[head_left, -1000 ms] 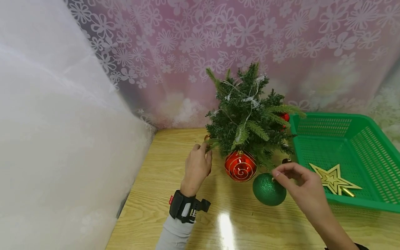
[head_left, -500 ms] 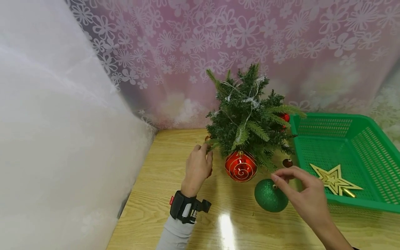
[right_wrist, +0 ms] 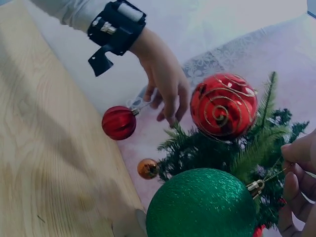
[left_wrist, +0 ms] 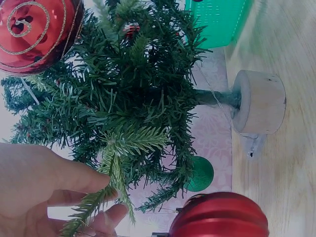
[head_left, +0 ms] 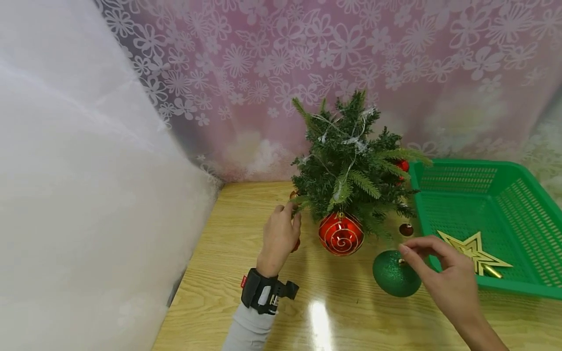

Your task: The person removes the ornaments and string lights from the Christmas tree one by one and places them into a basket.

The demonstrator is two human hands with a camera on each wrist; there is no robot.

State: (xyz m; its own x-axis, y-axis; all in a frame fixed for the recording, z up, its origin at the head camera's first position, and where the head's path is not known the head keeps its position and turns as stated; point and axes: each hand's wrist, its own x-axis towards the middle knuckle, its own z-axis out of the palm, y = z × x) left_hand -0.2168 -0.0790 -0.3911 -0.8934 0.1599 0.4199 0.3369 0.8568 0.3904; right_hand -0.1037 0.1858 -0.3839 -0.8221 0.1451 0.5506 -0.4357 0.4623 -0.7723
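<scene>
Hanging baubles: our left hand pinches a branch; our right hand pinches the green bauble, which needs lifting branchward.

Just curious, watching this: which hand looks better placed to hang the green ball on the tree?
Probably the right hand: it already pinches the green ball by its string beside the tree. The left hand is busy holding a branch tip and a small red ball.
</scene>
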